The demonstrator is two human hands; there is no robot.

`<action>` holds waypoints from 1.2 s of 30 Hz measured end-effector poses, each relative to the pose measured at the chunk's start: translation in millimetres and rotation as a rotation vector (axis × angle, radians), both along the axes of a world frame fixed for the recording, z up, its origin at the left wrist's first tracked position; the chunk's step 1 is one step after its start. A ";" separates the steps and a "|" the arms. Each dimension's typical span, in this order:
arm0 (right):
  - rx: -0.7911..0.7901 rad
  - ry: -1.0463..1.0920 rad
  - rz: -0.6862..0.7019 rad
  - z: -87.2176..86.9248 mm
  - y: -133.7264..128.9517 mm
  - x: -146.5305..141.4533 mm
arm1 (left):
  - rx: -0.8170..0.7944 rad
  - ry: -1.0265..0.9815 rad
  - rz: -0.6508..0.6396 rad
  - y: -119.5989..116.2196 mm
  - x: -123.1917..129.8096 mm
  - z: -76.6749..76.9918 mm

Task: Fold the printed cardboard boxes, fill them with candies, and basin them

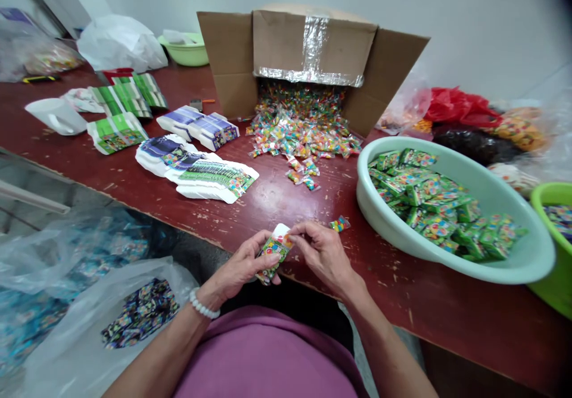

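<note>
My left hand (241, 267) is closed around a small green printed candy box (271, 254), its white flap up at the top. Close beside the flap, my right hand (325, 254) pinches a small orange-looking candy packet (287, 241) at the open end; how far it is inside I cannot tell. One loose clear packet of colourful candies (340, 224) lies on the table just beyond my right hand. Farther off, a fanned stack of flat green cartons (214, 177) lies beside purple ones (163, 149).
A tipped cardboard box (286, 46) spills candy packets (304, 133) onto the red table (268, 207). A pale green basin (370, 207) of filled green boxes stands on the right, overlapping a lime tub (552, 285). Bags of packs (138, 314) sit low at left; a white mug (56, 116) stands far left.
</note>
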State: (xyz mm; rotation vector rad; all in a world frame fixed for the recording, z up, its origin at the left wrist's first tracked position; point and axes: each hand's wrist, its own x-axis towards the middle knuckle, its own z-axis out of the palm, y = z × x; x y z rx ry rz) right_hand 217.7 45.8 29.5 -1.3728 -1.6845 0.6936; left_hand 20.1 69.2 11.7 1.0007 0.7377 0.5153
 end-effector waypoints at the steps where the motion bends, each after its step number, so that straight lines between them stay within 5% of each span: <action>1: -0.003 -0.021 0.040 1.9 -0.2 2.8 | 0.006 -0.005 -0.016 0.0 0.9 1.4; 6: -0.064 -0.022 0.174 5.3 2.9 1.2 | 0.044 -0.002 -0.010 -4.1 8.9 3.9; 12: -0.042 0.095 -0.157 -2.4 8.8 -16.5 | 0.056 0.036 0.110 -6.4 13.8 5.3; 18: -0.122 0.181 0.016 2.7 4.7 -11.5 | 0.053 0.065 0.198 -3.5 14.1 4.4; 21: -0.144 0.400 -0.142 -1.0 3.4 -8.8 | -0.059 -0.005 0.258 -0.6 16.8 3.6; 23: -0.253 0.590 -0.185 -5.5 3.0 -10.0 | -0.185 -0.043 0.314 0.6 18.8 4.0; 26: -0.501 0.852 -0.022 -12.0 2.2 -15.3 | -0.287 -0.050 0.356 0.3 20.1 4.8; 31: -0.722 1.044 0.059 -19.2 0.4 -27.7 | -0.199 -0.030 0.340 -1.6 18.3 5.1; 33: -0.647 1.002 -0.032 -20.1 -1.2 -31.2 | -0.164 -0.005 0.320 -1.4 18.3 6.3; 36: -0.225 0.679 -0.136 -18.0 -4.4 -30.4 | -0.212 -0.011 0.322 -0.8 19.4 9.3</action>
